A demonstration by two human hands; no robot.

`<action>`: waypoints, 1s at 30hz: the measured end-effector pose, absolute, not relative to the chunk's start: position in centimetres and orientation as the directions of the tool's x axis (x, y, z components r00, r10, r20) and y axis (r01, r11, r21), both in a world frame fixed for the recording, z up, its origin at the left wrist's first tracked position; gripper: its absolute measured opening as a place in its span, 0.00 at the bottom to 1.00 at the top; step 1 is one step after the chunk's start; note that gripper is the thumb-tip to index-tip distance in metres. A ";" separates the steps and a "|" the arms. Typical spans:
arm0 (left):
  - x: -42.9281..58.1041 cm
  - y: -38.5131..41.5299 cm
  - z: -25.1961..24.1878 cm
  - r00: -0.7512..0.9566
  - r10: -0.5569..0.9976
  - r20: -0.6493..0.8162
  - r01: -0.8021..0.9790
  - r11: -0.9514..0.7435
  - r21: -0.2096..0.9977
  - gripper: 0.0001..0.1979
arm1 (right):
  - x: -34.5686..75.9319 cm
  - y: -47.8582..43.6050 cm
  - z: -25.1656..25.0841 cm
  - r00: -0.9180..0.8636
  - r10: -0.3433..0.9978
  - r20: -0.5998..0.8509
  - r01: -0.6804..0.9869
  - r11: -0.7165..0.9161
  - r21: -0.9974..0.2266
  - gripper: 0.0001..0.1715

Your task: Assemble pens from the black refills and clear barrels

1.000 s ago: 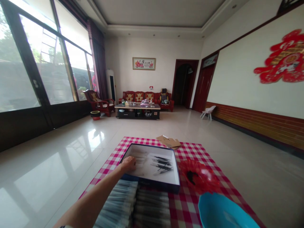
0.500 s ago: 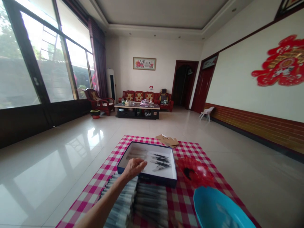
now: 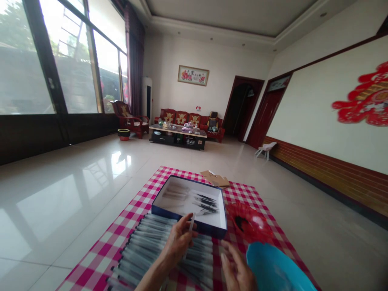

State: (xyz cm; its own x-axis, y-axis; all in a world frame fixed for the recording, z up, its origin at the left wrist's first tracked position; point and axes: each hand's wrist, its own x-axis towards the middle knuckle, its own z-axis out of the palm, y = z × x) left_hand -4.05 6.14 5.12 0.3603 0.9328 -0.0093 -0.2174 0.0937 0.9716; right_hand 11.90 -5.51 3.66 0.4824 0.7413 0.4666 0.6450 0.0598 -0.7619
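Whitish translucent slim tube, slightly tilted, pinched in the grip of the left hand, right hand with grip parted

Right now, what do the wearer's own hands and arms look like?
Left hand and right hand: ungloved, no rings I can make out. Left forearm: no sleeve, watch or band in view. Right forearm: out of frame.

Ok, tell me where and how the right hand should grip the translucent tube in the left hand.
Pinch the translucent tube near its upper end, bringing the right hand in from the right. That looks best: the tube is slim and straight, and it tilts with that end sticking up out of the left hand.
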 end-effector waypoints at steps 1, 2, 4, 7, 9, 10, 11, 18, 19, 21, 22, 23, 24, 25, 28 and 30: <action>-4.1 6.1 5.5 0.342 0.939 -0.040 -0.239 0.128 0.962 0.35 | 12.6 -3.8 4.6 0.376 0.788 0.488 0.707 0.096 -0.701 0.18; -4.3 6.0 5.9 0.332 0.941 -0.066 -0.256 0.158 0.954 0.35 | 13.2 -2.0 5.6 0.304 0.807 0.506 0.770 0.105 -0.630 0.17; -4.6 5.9 6.2 0.345 0.934 -0.092 -0.275 0.194 0.942 0.31 | 14.2 2.0 7.2 0.138 0.877 0.460 0.891 0.093 -0.444 0.16; -5.1 5.6 6.0 0.375 0.921 -0.106 -0.270 0.218 0.938 0.20 | 14.9 7.7 8.0 0.011 0.941 0.338 0.965 0.079 -0.250 0.14; -5.2 5.5 5.7 0.374 0.918 -0.132 -0.273 0.246 0.930 0.16 | 15.2 10.6 7.5 -0.046 0.961 0.272 0.976 0.102 -0.194 0.12; -5.3 5.4 5.6 0.371 0.918 -0.142 -0.285 0.258 0.923 0.16 | 15.3 11.7 7.1 -0.073 0.968 0.238 0.979 0.115 -0.167 0.11; -5.4 5.4 5.6 0.370 0.917 -0.146 -0.299 0.266 0.916 0.16 | 15.5 12.7 6.6 -0.099 0.974 0.206 0.981 0.130 -0.142 0.10; -6.1 5.3 6.0 0.386 0.907 -0.167 -0.331 0.306 0.893 0.19 | 16.0 15.6 4.4 -0.222 0.968 0.119 0.968 0.233 -0.092 0.10; -6.1 5.4 6.0 0.386 0.907 -0.168 -0.334 0.308 0.891 0.19 | 16.0 15.7 4.5 -0.229 0.965 0.130 0.964 0.243 -0.105 0.10; -6.3 5.4 6.0 0.390 0.906 -0.167 -0.340 0.310 0.888 0.18 | 16.0 15.7 5.0 -0.232 0.959 0.166 0.956 0.256 -0.146 0.09; -6.3 5.4 6.1 0.392 0.905 -0.166 -0.340 0.310 0.888 0.18 | 16.0 15.5 5.4 -0.225 0.955 0.194 0.950 0.259 -0.172 0.09; -6.3 5.4 6.1 0.397 0.903 -0.165 -0.338 0.310 0.889 0.18 | 16.0 15.2 6.0 -0.210 0.950 0.230 0.945 0.258 -0.202 0.09; -6.3 5.4 6.2 0.401 0.902 -0.163 -0.333 0.309 0.891 0.19 | 15.9 14.8 6.6 -0.185 0.945 0.271 0.939 0.251 -0.235 0.09; -6.2 5.4 6.4 0.405 0.900 -0.159 -0.326 0.304 0.895 0.20 | 15.9 14.1 7.2 -0.148 0.937 0.316 0.933 0.238 -0.271 0.09; -5.8 5.0 6.9 0.412 0.901 -0.139 -0.307 0.281 0.909 0.31 | 15.3 10.8 9.1 -0.004 0.907 0.420 0.911 0.177 -0.372 0.12; -5.4 4.3 7.1 0.426 0.898 -0.110 -0.296 0.254 0.921 0.38 | 14.5 7.7 10.1 0.122 0.883 0.454 0.833 0.158 -0.530 0.17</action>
